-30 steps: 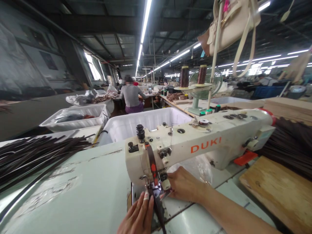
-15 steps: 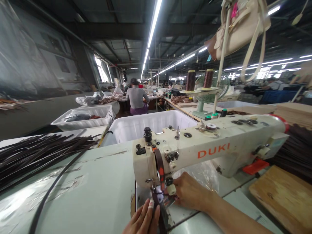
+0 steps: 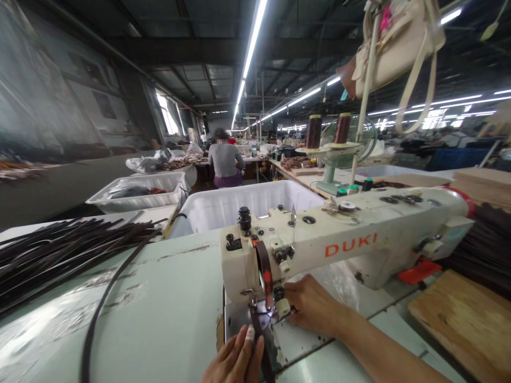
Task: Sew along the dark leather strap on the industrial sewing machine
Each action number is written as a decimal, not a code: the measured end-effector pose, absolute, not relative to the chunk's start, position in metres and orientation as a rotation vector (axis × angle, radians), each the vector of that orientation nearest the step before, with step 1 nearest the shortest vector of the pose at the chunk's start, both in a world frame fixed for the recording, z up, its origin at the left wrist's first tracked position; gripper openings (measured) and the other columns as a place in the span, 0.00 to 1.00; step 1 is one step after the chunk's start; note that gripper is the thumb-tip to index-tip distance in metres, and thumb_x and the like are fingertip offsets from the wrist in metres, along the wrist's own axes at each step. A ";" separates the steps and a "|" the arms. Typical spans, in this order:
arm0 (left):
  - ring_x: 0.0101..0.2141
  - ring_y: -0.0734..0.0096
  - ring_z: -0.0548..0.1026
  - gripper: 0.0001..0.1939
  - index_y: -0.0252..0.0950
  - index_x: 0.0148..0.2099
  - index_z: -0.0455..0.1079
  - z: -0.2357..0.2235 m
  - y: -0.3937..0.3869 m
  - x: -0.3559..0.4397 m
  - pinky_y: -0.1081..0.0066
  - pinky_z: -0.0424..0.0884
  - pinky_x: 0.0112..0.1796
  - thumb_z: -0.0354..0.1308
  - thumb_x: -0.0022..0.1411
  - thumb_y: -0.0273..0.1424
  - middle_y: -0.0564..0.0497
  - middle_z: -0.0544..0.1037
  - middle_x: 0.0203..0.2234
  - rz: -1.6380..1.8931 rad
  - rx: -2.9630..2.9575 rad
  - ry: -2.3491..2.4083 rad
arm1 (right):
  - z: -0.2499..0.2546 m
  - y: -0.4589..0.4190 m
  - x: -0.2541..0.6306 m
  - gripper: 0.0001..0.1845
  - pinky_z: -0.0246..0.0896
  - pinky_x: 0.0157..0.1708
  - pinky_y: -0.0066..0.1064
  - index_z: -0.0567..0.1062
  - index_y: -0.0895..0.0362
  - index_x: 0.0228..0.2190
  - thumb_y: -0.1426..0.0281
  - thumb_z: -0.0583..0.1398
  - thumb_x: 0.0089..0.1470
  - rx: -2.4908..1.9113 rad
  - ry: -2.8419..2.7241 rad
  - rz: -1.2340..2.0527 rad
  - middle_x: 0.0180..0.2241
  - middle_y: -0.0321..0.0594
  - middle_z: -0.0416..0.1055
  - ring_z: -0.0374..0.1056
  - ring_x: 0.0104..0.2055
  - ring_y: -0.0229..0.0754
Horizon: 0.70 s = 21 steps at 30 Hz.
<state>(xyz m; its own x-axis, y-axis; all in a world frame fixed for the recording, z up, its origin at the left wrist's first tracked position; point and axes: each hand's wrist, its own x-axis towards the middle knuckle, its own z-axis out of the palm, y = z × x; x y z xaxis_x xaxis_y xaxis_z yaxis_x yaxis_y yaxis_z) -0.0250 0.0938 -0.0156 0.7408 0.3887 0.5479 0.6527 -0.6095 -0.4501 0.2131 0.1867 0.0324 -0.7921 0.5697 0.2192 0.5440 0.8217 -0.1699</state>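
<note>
- While the fingers (image 3: 240,348) of the left hand (image 3: 229,364) lie extended and close together, they touch the dark strip (image 3: 266,357) just in front of the needle area; one finger has a white wrap (image 3: 249,333).
- The right hand (image 3: 313,307) is at the far side of the needle area, fingers curled. Its fingertips are partly hidden by a knob (image 3: 283,307); whether they grip anything cannot be told.
- The strip runs from the needle area of the sewing machine (image 3: 351,239) toward the near edge of the view.
- The sewing machine stands on the pale green desk (image 3: 171,303); clear plastic (image 3: 345,284) lies behind the right hand.
- On the left, a pile of dark strips (image 3: 59,255) lies flat; one long strip (image 3: 98,314) curves toward the near edge.
- On the right, a wooden board (image 3: 463,319) lies beside the sewing machine.
- Beyond the sewing machine are a large white bin (image 3: 247,205), two thread spools (image 3: 313,133) and a green fan (image 3: 329,180).
- Farther back, a person (image 3: 224,159) in a grey top faces away.
</note>
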 end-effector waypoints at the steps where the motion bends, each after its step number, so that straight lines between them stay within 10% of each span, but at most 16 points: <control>1: 0.40 0.73 0.79 0.16 0.34 0.54 0.68 -0.023 0.095 -0.024 0.81 0.72 0.44 0.45 0.67 0.27 0.49 0.81 0.39 -0.601 -2.260 -0.813 | 0.033 0.187 0.213 0.05 0.50 0.28 0.26 0.72 0.55 0.27 0.76 0.57 0.48 -0.861 -2.743 0.156 0.30 0.33 0.74 0.68 0.30 0.35; 9: 0.45 0.70 0.76 0.21 0.36 0.58 0.63 -0.078 0.100 -0.019 0.73 0.70 0.50 0.42 0.66 0.21 0.48 0.78 0.41 -0.800 -2.134 -0.960 | 0.032 0.185 0.209 0.04 0.49 0.29 0.26 0.69 0.56 0.25 0.73 0.57 0.50 -0.864 -2.724 0.217 0.31 0.33 0.74 0.69 0.31 0.36; 21: 0.38 0.70 0.78 0.14 0.35 0.46 0.70 -0.028 0.097 -0.019 0.75 0.75 0.36 0.43 0.67 0.29 0.51 0.81 0.36 -0.595 -2.193 -0.835 | 0.032 0.186 0.211 0.04 0.48 0.30 0.27 0.70 0.55 0.27 0.75 0.56 0.48 -0.893 -2.765 0.284 0.30 0.33 0.75 0.70 0.34 0.38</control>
